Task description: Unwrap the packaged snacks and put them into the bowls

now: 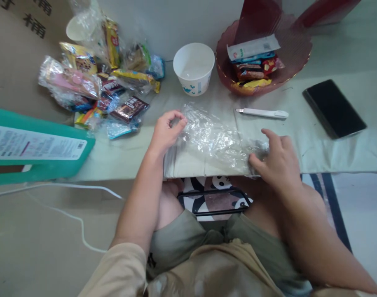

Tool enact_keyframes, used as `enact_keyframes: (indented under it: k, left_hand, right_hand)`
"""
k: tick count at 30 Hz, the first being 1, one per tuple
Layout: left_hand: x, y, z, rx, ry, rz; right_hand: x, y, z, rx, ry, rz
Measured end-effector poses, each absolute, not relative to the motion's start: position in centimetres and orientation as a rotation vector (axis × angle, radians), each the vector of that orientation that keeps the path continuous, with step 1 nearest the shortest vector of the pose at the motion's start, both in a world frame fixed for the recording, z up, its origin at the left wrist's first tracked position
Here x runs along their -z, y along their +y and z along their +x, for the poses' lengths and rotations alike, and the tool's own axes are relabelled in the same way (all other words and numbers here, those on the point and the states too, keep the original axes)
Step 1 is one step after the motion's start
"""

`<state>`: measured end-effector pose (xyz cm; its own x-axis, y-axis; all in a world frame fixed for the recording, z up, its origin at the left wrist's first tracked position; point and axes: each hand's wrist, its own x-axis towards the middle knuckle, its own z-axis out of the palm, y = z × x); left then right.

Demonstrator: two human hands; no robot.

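A crumpled clear plastic bag (pixel 211 136) lies stretched across the table between my hands. At its upper left corner, thumb and forefinger of my left hand (pixel 166 130) are pinched together on the film. My right hand (pixel 277 161) is at the bag's right end, thumb and fingers spread apart, with the thumb against or just over the plastic; contact is hard to tell. Just beyond the bag lies a white utility knife (pixel 262 113), its tip pointing left. A white paper cup (pixel 193 68) stands upright behind the bag.
Wrapped snacks (pixel 108 88) are piled at the left, near a green container (pixel 52 140). A reddish glass bowl (pixel 295 57) with several packets stands at the back right. A black phone (pixel 335 108) lies at the right. White cables (pixel 83 187) hang below the table's front edge.
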<state>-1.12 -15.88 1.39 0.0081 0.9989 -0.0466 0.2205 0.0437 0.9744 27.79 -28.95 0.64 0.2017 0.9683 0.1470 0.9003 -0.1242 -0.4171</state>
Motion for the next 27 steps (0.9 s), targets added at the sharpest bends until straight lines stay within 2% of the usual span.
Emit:
enact_keyframes:
  k: [2, 7, 13, 17, 21, 24, 27]
  left_hand:
    - [-1.6, -16.1, -1.1, -0.972, 1.285, 1.286]
    - [-1.5, -16.1, -1.2, -0.941, 1.172, 1.257]
    - [-1.6, -15.9, -1.6, -0.873, 1.159, 1.391]
    - [-2.1, -16.9, -2.2, -0.981, 1.199, 1.145]
    - [-2.3, -17.9, -2.3, -1.17, 1.16, 0.768]
    - [-2.7, -18.4, -1.4, -0.942, 0.914, 0.59]
    - [-3.1, -18.7, 0.0, -0.711, 0.783, 0.594]
  right_hand:
    - [-1.6, -29.5, 27.7, -0.169, -1.802, -1.973]
    - [-4.1, -28.1, 26.3, -0.307, -1.957, -1.841]
    - [-1.1, -21.0, 23.5, -0.316, -2.092, -1.872]
    - [-0.4, -20.0, 22.3, -0.324, -2.111, -1.775]
    - [-2.0, -20.6, 21.9, -0.659, -1.847, -1.577]
    - [-2.2, -20.7, 21.2, -0.948, -1.457, -1.529]
    - [-1.5, -20.8, 20.3, -1.083, -1.205, -1.526]
